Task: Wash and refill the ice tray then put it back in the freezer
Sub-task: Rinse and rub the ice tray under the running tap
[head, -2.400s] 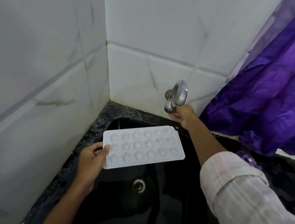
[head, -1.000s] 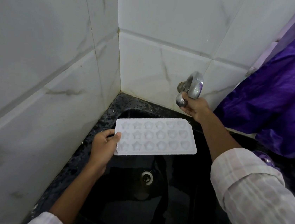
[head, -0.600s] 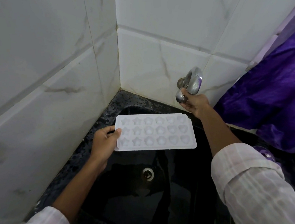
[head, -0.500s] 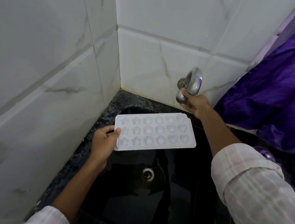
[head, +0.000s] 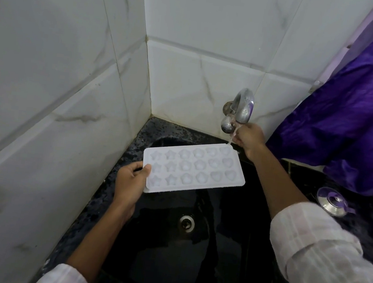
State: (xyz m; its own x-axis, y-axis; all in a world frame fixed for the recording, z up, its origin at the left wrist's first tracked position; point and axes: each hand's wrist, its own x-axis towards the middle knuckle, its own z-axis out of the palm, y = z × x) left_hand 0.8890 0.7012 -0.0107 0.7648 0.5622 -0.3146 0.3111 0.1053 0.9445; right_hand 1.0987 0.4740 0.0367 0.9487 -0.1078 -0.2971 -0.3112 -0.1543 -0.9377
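Observation:
A white ice tray with star, flower and heart moulds is held level over the black sink. My left hand grips its near-left corner, thumb on top. My right hand is closed on the underside of the chrome tap on the back wall. A thin stream of water runs from the spout onto the tray's far right corner.
White marble tiles wall in the sink on the left and behind. The drain lies below the tray. A purple curtain hangs at the right. A round steel lid lies on the dark counter to the right.
Water now flows from the tap onto the tray's far right corner; earlier no stream showed. Both hands and the tray keep about the same places.

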